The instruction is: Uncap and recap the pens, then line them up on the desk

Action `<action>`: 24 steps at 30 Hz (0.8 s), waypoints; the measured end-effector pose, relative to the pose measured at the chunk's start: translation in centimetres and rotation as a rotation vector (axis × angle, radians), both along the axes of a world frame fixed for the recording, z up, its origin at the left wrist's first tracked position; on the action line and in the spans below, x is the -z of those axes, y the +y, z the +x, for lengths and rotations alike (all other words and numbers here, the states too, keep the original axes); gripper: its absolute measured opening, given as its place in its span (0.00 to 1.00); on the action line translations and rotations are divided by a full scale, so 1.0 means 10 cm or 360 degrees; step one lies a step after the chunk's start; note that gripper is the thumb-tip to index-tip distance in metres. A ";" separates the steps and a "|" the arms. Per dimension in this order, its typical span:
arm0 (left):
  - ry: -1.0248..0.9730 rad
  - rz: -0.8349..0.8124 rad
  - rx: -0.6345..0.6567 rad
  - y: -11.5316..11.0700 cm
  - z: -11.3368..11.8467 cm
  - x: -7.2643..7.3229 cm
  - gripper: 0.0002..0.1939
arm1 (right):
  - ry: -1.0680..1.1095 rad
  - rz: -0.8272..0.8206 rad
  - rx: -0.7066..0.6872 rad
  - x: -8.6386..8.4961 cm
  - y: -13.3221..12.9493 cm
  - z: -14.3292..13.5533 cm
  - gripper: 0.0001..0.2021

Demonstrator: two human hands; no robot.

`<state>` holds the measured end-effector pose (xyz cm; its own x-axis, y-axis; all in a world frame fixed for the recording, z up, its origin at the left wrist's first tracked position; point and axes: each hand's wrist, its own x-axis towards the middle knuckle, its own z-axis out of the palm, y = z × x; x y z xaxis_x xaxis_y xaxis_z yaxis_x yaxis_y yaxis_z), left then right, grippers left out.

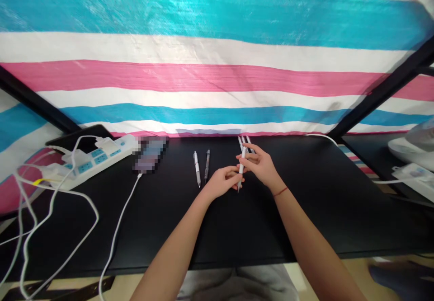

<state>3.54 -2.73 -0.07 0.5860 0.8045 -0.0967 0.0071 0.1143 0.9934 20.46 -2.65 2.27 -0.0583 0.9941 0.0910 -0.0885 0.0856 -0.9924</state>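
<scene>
We see both hands meet over the middle of the black desk (237, 228), fingers pinched on one white pen (241, 167). The right hand (262, 165) grips its upper half with thumb and forefinger, the other fingers spread; the left hand (222, 183) closes around its lower end, near the tip. The pen stands almost upright in the picture, its long axis running away from us, tip toward us and slightly left, just above the desk.

Just behind the right hand, more white pens (244, 141) lie near the desk's far edge; we cannot count them surely. Left of the hands, well apart from them, a white pen (197, 169) and a grey pen (207, 165) lie side by side, both pointing near to far.

Open desk surrounds the hands in front and to the right. Farther left, a white cable (117, 228) runs over the near edge, and a power strip (91, 161) sits at the far left corner with tangled cords. A striped tarp (217, 66) rises right behind the far edge, closing that side.
</scene>
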 end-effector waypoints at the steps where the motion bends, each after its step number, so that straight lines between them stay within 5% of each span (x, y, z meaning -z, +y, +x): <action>1: -0.0006 -0.0005 0.0009 0.00 0.00 -0.01 0.21 | 0.0005 -0.0002 0.0006 0.00 0.00 -0.01 0.32; 24: 0.0030 -0.0035 0.0071 0.01 -0.02 0.00 0.23 | -0.0023 -0.0043 -0.0005 0.00 -0.01 0.01 0.33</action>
<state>3.39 -2.67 -0.10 0.6191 0.7752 -0.1256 0.0313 0.1355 0.9903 20.58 -2.73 2.29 -0.0624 0.9961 0.0631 -0.0743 0.0584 -0.9955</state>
